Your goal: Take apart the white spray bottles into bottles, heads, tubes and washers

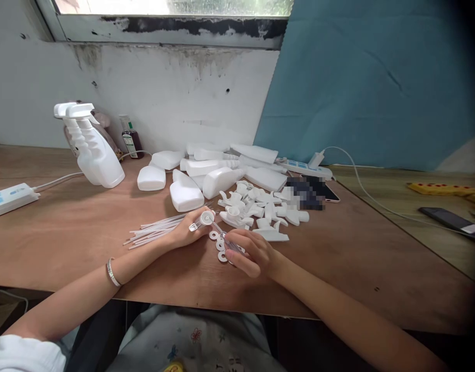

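My left hand (191,227) is closed around a white trigger spray head (206,218), its round collar facing up towards me. My right hand (253,250) grips a slim tool with a shiny shaft (218,227); the shaft's tip reaches the collar, and the fingers partly hide the handle. I cannot tell what kind of tool it is. Several flat white ring washers (221,244) lie on the table below the tool, partly covered by the right hand. Thin white dip tubes (152,231) lie in a bundle beside my left wrist. More spray heads (260,206) are heaped just beyond my right hand.
White plastic bottles (187,194) lie piled behind the spray heads. Two assembled spray bottles (100,155) stand at the back left near a dark bottle (132,142). Power strips (13,199) lie left and back right. A phone (450,221) rests on the right-hand surface.
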Action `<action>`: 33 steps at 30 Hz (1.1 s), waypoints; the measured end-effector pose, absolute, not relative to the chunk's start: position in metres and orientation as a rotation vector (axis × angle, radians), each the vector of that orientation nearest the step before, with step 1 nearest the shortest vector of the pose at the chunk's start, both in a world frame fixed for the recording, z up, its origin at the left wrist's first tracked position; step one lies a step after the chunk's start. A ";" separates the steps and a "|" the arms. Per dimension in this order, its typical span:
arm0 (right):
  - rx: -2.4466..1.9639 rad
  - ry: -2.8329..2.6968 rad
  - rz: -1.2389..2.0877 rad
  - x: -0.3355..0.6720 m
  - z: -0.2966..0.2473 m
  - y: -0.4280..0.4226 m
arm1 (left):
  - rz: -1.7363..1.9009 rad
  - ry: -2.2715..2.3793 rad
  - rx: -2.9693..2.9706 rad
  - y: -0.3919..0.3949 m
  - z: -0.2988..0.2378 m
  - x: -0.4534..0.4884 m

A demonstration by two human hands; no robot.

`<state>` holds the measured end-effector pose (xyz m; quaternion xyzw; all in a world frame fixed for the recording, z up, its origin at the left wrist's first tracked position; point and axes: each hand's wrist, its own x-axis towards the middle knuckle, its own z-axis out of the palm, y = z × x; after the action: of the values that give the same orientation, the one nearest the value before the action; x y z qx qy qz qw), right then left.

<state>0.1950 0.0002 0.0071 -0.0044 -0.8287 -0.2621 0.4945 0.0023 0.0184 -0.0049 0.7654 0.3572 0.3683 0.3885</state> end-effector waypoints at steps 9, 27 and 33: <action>-0.114 -2.025 -0.525 0.197 -0.009 0.001 | 0.770 0.767 2.138 0.013 0.000 0.002; -0.225 -2.037 -0.423 0.188 0.004 -0.001 | 0.743 0.858 2.153 0.018 -0.006 0.003; -0.499 -1.680 0.355 0.193 -0.006 0.010 | 0.711 0.819 2.182 0.018 0.000 -0.001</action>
<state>0.1930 0.0099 -0.0062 -0.2174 -0.7325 0.1548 0.6263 -0.0005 0.0180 -0.0003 0.8405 0.3155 0.2737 0.3451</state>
